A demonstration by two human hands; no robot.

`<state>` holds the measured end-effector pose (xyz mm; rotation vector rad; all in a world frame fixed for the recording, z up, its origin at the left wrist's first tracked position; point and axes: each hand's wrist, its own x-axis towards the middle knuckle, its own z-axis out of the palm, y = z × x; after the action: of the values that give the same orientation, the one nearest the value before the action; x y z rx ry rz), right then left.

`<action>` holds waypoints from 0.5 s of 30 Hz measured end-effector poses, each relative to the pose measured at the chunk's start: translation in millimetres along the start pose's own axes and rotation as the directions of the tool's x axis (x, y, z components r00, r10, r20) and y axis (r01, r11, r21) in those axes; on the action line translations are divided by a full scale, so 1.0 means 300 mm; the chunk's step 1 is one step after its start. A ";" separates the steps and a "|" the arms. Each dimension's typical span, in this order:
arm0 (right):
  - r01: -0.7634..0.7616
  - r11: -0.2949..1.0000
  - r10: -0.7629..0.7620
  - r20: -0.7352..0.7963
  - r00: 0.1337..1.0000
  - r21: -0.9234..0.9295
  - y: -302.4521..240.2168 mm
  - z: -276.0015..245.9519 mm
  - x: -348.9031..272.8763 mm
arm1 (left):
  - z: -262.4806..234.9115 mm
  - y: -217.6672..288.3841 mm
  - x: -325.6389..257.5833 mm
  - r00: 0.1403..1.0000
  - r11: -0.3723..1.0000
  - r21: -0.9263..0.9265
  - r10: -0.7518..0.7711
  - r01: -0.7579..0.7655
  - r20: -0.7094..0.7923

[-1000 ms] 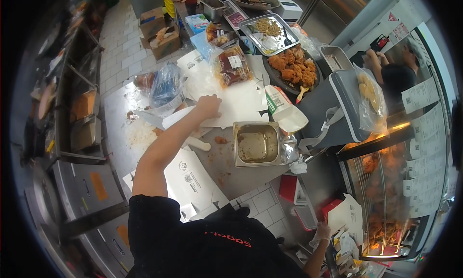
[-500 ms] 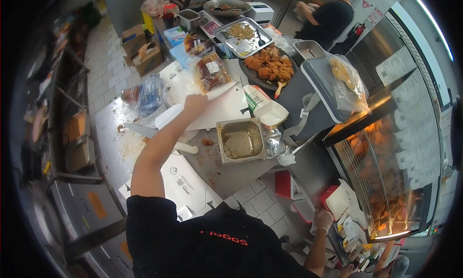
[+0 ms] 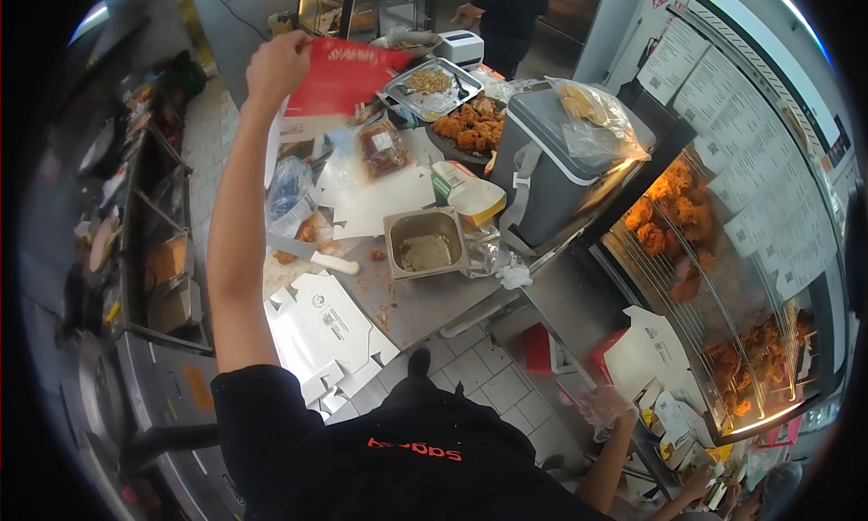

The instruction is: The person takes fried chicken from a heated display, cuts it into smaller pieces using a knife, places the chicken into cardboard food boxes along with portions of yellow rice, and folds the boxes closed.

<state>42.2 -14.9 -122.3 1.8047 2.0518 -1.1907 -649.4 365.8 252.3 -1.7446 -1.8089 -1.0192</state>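
My left hand point(image 3: 278, 67) is raised at the upper left, its fingers closed on the edge of a flat cardboard box blank point(image 3: 336, 80). The blank's red side shows, with pale print on it. Below it, a white flat blank point(image 3: 375, 188) lies on the steel table beside a packed brown food bag point(image 3: 383, 148). At the lower right my right hand point(image 3: 600, 407), in a clear plastic glove, is beside a red and white opened box point(image 3: 653, 351). Its fingers are too blurred to read.
A white-handled knife point(image 3: 336, 263), a steel pan point(image 3: 425, 242) and more white blanks point(image 3: 330, 333) lie on the table. Fried chicken point(image 3: 470, 123) sits behind a grey cooler box point(image 3: 542, 173). A heated glass cabinet point(image 3: 714, 277) stands right; a co-worker point(image 3: 512, 10) stands at the back.
My left hand has lifted the cardboard blank off the table, up and to the left, and its red side now shows. My right hand stays by the red and white box.
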 end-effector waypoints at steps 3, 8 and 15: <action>0.149 0.562 0.006 -0.184 0.983 0.814 -0.389 -0.095 -0.056 | -0.235 0.333 -0.219 0.998 0.988 -0.152 0.011 -0.021 -0.066; 0.876 -0.042 -0.084 -0.875 0.476 0.480 -1.017 -0.363 -0.056 | -0.317 0.750 -0.989 0.766 0.741 -0.248 0.643 -0.623 -0.001; 0.312 0.923 0.083 -0.909 0.408 0.224 -0.864 -0.413 -0.276 | -0.198 0.888 -1.273 0.494 0.239 -0.945 0.807 0.225 0.322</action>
<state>-121.7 13.3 126.0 3.0585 2.6006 -0.5967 -355.0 52.5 63.9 -3.7651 -0.7371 -1.2581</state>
